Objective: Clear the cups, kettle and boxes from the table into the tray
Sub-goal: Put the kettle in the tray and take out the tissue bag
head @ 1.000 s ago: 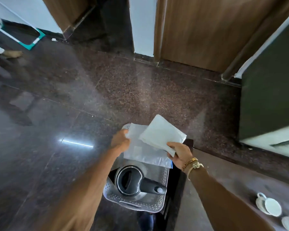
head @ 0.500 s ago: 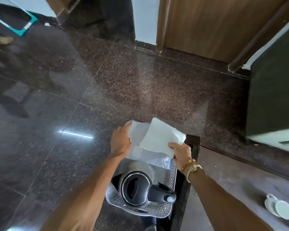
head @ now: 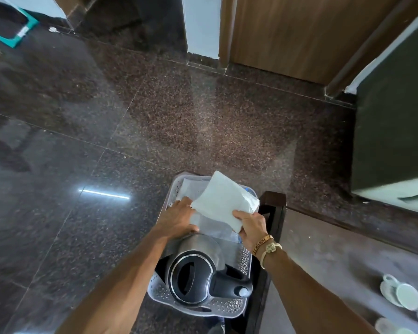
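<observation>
Over the tray (head: 229, 307), right hand (head: 251, 225) fingers pinching white box (head: 223, 197), left hand (head: 177, 218) fingers hidden, grasp unclear

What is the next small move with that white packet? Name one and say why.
Probably lay the white packet flat on the clear-wrapped packet at the far end of the tray and let go. The right hand pinches its corner, tilted over the tray; the left hand rests on the lower one; the kettle fills the near end; cups sit on the table.
</observation>
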A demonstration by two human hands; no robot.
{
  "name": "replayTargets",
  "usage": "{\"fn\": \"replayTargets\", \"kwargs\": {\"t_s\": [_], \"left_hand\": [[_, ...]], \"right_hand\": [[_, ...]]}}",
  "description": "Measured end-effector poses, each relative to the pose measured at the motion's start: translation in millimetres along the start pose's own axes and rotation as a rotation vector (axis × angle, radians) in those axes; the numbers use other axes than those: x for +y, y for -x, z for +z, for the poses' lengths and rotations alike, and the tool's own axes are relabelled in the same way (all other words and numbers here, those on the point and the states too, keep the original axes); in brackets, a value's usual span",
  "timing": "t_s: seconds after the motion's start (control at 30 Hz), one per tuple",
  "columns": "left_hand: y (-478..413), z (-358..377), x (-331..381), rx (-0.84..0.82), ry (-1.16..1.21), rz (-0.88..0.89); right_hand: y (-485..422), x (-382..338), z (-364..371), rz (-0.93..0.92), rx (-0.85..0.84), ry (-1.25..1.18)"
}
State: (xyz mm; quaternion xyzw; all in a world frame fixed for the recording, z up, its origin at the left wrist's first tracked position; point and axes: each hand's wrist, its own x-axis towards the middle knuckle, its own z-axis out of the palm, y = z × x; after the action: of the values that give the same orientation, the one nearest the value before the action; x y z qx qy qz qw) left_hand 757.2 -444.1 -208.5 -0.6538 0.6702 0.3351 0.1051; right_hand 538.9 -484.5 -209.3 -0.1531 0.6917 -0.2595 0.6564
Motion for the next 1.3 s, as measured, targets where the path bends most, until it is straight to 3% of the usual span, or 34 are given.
{"fn": "replayTargets", "kwargs": {"t_s": [0.33, 0.43, 0.57, 0.67, 0.77, 0.83, 0.93, 1.17, 1.3], "left_hand": [[-8, 6, -4, -0.067, 0.153, -0.033], [-6, -3, -3, 0.018, 0.3, -0.125], [4, -25, 11, 0.234, 0.742, -0.36], [13, -57, 34, 0.366, 1.117, -0.366], [32, -91, 61, 0.137, 1.35, -0.272], [44, -103, 78, -0.032, 1.386, -0.185], [59, -111, 108, -0.123, 1.396, -0.053], [103, -122, 189, 0.084, 1.271, -0.068], [131, -129, 238, 0.121, 1.237, -0.031]], "right_hand": [[-10, 4, 16, -0.002, 0.157, 0.22], [2, -2, 13, -0.027, 0.148, 0.213], [31, -23, 7, -0.082, 0.089, 0.138], [60, -44, -7, -0.103, -0.014, 0.048], [93, -67, -29, -0.088, -0.266, -0.055], [112, -80, -43, -0.104, -0.423, -0.056], [142, -96, -61, -0.168, -0.528, 0.063], [182, -115, -131, -0.299, -0.478, 0.068], [205, -126, -188, -0.338, -0.403, 0.105]]}}
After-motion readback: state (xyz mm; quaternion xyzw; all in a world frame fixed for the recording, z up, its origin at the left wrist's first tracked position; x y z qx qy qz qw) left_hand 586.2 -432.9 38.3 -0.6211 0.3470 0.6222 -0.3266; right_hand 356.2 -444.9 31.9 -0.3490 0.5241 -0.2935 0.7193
